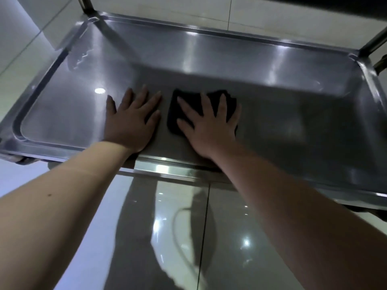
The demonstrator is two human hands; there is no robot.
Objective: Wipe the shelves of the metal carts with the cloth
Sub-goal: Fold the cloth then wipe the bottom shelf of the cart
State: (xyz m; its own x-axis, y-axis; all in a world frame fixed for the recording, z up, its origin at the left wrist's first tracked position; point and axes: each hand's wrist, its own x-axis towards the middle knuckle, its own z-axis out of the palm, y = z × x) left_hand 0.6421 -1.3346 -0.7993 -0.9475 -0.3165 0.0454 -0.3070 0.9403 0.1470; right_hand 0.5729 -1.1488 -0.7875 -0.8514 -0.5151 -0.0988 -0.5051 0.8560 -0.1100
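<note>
On the lower shelf [209, 59] of a stainless-steel cart, near the front edge: two bare hands, palms down. Left hand [132, 120] flat on bare metal, fingers spread wide, holding nothing, wrist over the raised front rim [167, 168]. Right hand [209, 124] just beside it, fingers likewise splayed, pressed flat onto a dark cloth [173, 109]; cloth bunched beneath the palm, showing past the fingertips on the far side and past the thumb on the left, lying between the two hands without touching the left one. Shelf formed as a shallow tray with rounded corners and a raised lip all round; surface glossy, with bright spots of reflected light, one just left of the left hand. Faint streaks or smears [83, 57] near the far left corner, nature unclear. Upright posts of the cart at the far left corner [85, 5] and far right corner [374, 42], only partly in frame. Both forearms bare, reaching in from the lower corners of the view. Below and around the cart, a polished tiled floor [159, 227], pale, with dark grout lines and blurred reflections.
</note>
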